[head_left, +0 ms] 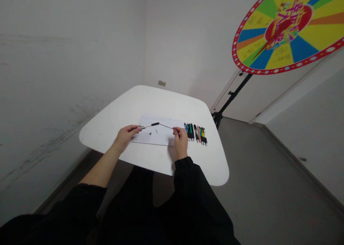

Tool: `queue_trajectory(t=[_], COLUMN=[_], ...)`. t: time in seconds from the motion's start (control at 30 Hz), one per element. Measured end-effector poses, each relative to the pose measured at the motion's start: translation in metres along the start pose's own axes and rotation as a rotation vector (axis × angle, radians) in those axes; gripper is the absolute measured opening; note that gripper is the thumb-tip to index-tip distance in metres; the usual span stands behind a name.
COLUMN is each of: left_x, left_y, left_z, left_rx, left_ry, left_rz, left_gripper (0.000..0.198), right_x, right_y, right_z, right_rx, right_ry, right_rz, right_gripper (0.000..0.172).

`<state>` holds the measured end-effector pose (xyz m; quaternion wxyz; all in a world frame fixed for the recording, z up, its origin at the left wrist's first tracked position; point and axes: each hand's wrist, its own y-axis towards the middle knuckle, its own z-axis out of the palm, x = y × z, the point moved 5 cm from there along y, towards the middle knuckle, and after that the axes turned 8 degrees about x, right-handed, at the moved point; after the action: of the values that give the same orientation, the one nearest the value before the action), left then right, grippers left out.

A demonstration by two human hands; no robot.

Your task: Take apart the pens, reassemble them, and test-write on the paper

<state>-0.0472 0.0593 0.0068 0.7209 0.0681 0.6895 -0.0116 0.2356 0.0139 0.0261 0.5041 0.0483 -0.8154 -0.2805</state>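
My left hand pinches a pen barrel, pale with a black grip end that points right. Between the fingertips of my right hand is a thin dark pen refill, slanting up to the left. Its far end meets the black end of the barrel; whether it is inside I cannot tell. Both hands are above a sheet of paper with faint writing along its upper edge. On the paper lie a small dark piece, perhaps a pen tip, and a small grey piece that looks like a spring.
Several pens of different colours lie in a row just right of my right hand. The white table has rounded corners and stands near the walls. A colourful prize wheel on a black stand rises beyond its right side.
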Motion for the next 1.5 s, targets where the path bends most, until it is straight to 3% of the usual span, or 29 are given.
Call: queue_trajectory(t=[0.47, 0.8, 1.3, 1.5], left_x=[0.001, 0.005, -0.005, -0.008], left_y=[-0.001, 0.001, -0.002, -0.003], left_z=[0.002, 0.0, 0.004, 0.009], left_rx=[-0.001, -0.005, 0.034, 0.096], left_ry=[-0.014, -0.002, 0.117, 0.225], left_rz=[-0.034, -0.031, 0.046, 0.106], left_gripper=[0.044, 0.041, 0.036, 0.033], right_x=[-0.001, -0.001, 0.014, 0.021], right_y=[0.0, -0.001, -0.002, -0.003], right_z=[-0.014, -0.015, -0.013, 0.0], right_rx=[-0.17, -0.18, -0.111, 0.043], right_ry=[0.017, -0.017, -0.06, -0.045], right_rz=[-0.042, -0.068, -0.189, -0.226], right_gripper=[0.021, 0.02, 0.02, 0.017])
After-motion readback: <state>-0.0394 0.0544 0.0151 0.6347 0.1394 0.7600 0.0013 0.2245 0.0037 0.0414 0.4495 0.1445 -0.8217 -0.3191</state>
